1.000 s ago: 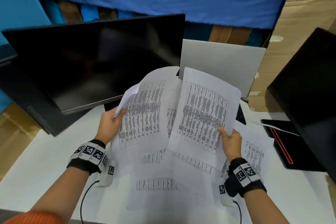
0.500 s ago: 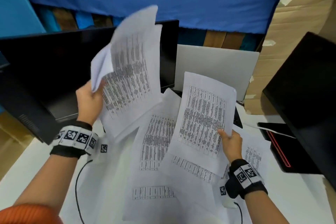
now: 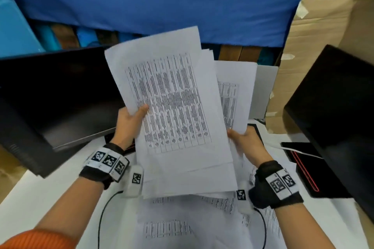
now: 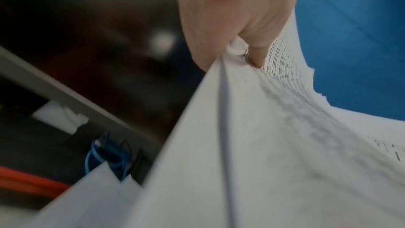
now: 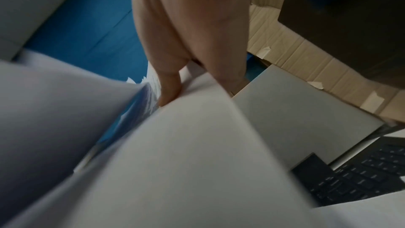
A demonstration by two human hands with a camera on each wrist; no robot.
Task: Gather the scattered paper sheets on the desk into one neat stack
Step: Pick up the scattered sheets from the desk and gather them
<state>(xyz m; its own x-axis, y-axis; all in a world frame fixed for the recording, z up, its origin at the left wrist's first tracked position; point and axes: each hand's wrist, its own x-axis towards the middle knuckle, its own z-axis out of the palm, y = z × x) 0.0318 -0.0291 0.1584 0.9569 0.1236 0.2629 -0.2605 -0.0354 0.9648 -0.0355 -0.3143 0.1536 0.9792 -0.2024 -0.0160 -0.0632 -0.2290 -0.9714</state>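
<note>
Both hands hold a loose stack of printed sheets [image 3: 172, 107] up in the air above the white desk [image 3: 40, 198]. My left hand [image 3: 131, 121] pinches its left edge, thumb on the printed table; the left wrist view shows that pinch on the stack [image 4: 274, 145]. My right hand [image 3: 242, 141] grips a sheet behind [image 3: 236, 91], offset to the right, at its lower edge. In the right wrist view my right hand's fingers [image 5: 171, 91] lie against the paper [image 5: 175, 162]. More printed sheets [image 3: 182, 226] lie scattered on the desk below.
A dark monitor [image 3: 60, 97] leans at the left, another black screen [image 3: 340, 111] at the right. A cardboard box [image 3: 323, 36] stands back right. A black and red device [image 3: 303, 168] lies right of the papers; a keyboard [image 5: 361, 176] lies under the raised sheets.
The left hand swung its sheets from high at the left over to the right, onto the sheet held by the right hand. Both bundles now overlap, raised higher.
</note>
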